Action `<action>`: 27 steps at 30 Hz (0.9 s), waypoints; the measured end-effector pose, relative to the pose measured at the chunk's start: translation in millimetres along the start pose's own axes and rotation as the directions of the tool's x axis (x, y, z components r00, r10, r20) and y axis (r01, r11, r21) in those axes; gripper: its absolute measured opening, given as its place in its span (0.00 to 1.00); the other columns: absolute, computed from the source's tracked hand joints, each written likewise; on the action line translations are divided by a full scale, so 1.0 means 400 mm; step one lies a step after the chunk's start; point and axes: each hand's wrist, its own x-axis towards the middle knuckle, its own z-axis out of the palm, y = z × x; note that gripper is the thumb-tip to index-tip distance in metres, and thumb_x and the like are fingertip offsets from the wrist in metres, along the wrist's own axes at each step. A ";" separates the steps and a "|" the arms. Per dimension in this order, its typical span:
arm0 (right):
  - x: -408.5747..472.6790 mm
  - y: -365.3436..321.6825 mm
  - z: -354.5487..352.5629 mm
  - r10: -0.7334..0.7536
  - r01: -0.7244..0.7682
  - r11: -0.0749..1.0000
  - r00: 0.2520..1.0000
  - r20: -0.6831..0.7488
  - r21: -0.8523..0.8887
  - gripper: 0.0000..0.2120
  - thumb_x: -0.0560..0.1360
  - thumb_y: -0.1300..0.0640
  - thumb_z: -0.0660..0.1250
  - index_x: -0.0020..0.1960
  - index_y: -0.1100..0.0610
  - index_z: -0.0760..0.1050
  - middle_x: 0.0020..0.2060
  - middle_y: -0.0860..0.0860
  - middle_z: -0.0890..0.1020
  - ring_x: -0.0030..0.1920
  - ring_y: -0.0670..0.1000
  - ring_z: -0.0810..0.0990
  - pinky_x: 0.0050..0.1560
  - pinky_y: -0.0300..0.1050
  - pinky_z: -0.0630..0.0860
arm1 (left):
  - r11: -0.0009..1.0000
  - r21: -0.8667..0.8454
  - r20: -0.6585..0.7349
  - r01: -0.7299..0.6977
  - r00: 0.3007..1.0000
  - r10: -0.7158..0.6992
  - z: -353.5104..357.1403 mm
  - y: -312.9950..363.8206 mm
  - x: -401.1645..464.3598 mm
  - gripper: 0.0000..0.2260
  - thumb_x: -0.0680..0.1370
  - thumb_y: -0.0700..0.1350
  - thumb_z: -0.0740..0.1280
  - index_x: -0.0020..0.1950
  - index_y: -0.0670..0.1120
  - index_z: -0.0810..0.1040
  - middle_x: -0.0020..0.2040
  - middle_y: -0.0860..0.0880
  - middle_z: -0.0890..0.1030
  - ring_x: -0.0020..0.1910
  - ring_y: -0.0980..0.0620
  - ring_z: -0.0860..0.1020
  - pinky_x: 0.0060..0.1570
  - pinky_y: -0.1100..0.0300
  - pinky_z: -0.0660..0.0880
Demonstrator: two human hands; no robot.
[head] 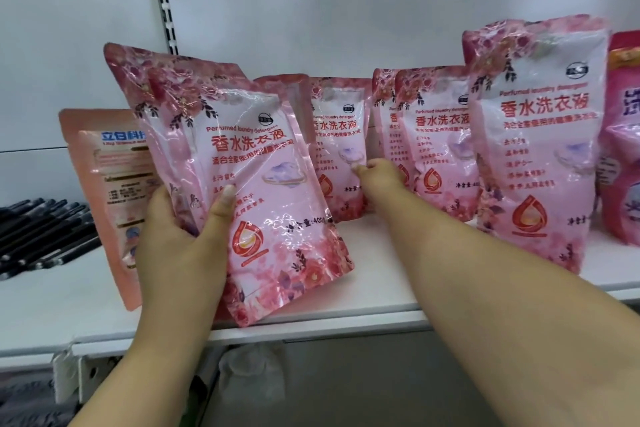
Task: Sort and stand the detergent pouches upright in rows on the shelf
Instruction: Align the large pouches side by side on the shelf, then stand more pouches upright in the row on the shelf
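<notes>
My left hand (pixel 187 239) grips two pink floral detergent pouches (pixel 263 191) stacked together, tilted to the left above the front of the white shelf (pixel 374 298). My right hand (pixel 377 173) reaches to the back and pinches the lower part of an upright pink pouch (pixel 337 135) standing at the rear middle. Two more matching pouches (pixel 440 142) stand upright to its right, one behind the other. A larger-looking pink pouch (pixel 540 149) stands nearest the front on the right.
A peach-orange pouch (pixel 110 191) of another brand leans at the left. Black pens (pixel 41 232) lie in a row at the far left. A deeper pink package (pixel 623 135) stands at the right edge. A slotted upright (pixel 164 0) runs up the back wall.
</notes>
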 end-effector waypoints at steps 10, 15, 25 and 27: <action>0.014 0.032 -0.011 -0.079 0.085 0.996 0.976 -0.202 0.020 0.11 0.78 0.59 0.60 0.50 0.62 0.80 0.31 0.51 0.73 0.38 0.52 0.69 0.36 0.39 0.63 | 1.000 0.005 -0.003 -0.003 1.000 0.003 -0.002 -0.003 0.001 0.11 0.74 0.50 0.68 0.55 0.54 0.70 0.42 0.64 0.75 0.38 0.67 0.74 0.32 0.75 0.69; -0.003 0.006 -0.013 -0.097 0.081 0.995 0.950 -0.296 -0.064 0.14 0.78 0.54 0.61 0.61 0.59 0.72 0.58 0.56 0.76 0.55 0.56 0.76 0.49 0.42 0.70 | 1.000 0.010 0.000 -0.006 1.000 0.006 -0.003 -0.005 0.001 0.14 0.74 0.51 0.68 0.58 0.52 0.71 0.44 0.61 0.76 0.41 0.62 0.75 0.39 0.68 0.70; -0.085 -0.086 0.022 -0.047 -0.076 0.888 0.966 0.254 0.453 0.25 0.79 0.41 0.51 0.51 0.59 0.77 0.54 0.57 0.79 0.56 0.56 0.77 0.62 0.52 0.71 | 0.993 0.111 0.007 -0.044 0.999 0.044 -0.001 0.009 0.003 0.18 0.75 0.50 0.67 0.63 0.48 0.70 0.52 0.53 0.76 0.50 0.52 0.75 0.50 0.61 0.68; -0.092 -0.101 0.010 -0.074 -0.106 0.839 0.950 0.304 0.534 0.26 0.77 0.38 0.53 0.49 0.60 0.76 0.46 0.56 0.80 0.46 0.53 0.78 0.51 0.46 0.75 | 0.993 0.112 0.016 -0.036 0.999 0.035 -0.002 0.016 -0.002 0.16 0.74 0.50 0.67 0.60 0.50 0.70 0.49 0.55 0.76 0.45 0.56 0.76 0.44 0.67 0.70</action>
